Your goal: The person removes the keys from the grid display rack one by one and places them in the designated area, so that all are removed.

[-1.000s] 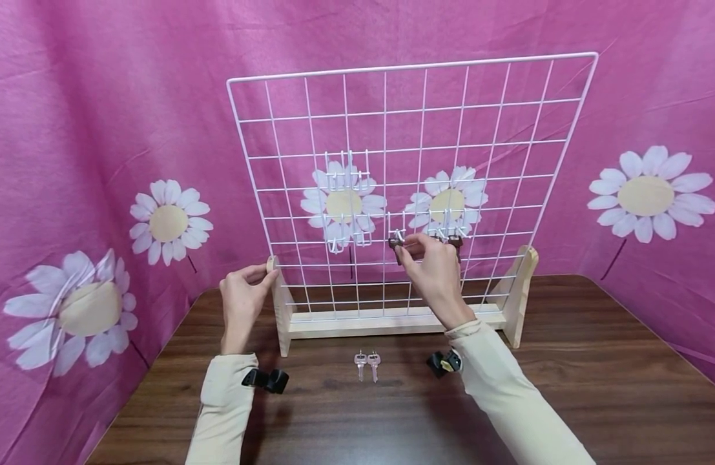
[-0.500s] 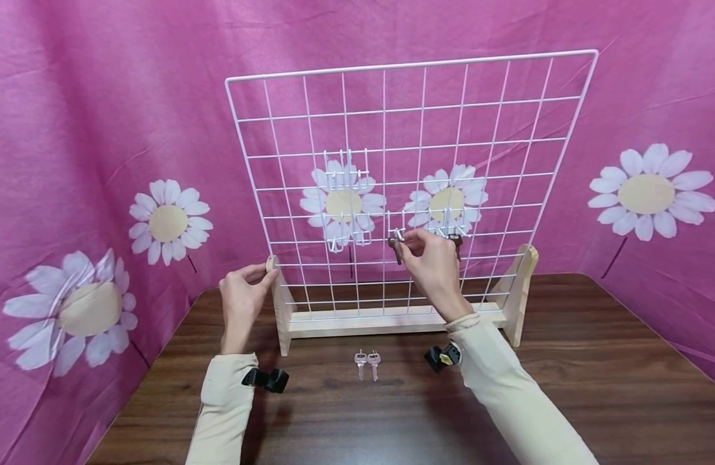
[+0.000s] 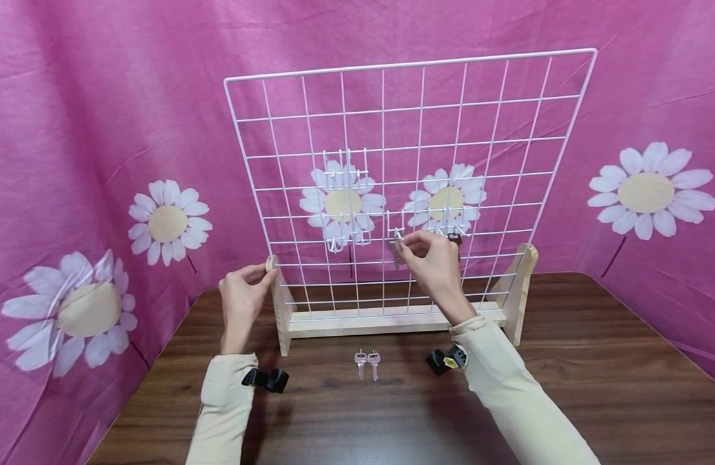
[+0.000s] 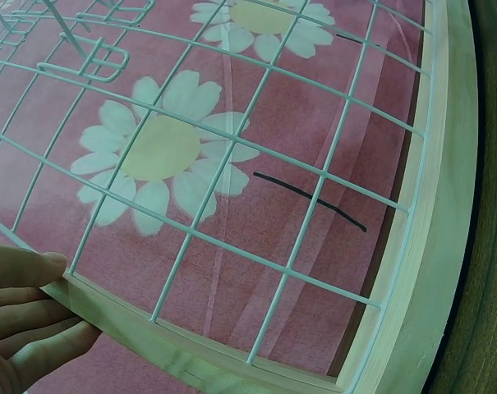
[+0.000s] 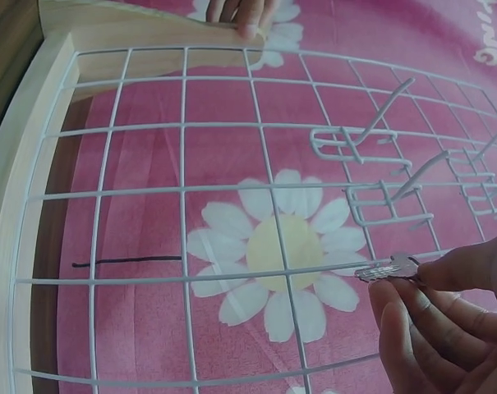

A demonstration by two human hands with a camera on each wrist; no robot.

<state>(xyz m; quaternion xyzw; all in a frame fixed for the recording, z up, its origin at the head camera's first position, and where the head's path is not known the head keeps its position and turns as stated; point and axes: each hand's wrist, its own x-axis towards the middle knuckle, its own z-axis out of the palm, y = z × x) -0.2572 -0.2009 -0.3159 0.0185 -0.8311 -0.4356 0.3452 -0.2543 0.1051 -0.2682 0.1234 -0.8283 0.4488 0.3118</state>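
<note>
Well, my right hand (image 3: 438, 263) pinched a key (image 5: 402, 266) near a white hook (image 3: 398, 234), touching or not I could not tell; my left hand (image 3: 243, 294) pinched the wooden stand (image 3: 283, 316).

grid (image 3: 411, 64): white | key (image 5: 400, 268): silvery | backdrop (image 3: 130, 97): pink, white-yellow daisies (image 3: 646, 194) | table (image 3: 642, 387): brown woodgrain

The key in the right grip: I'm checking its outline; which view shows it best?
The right wrist view: the key appears largest there. The head view shows it small, partly behind the grip; the left wrist view lacks it.
</note>
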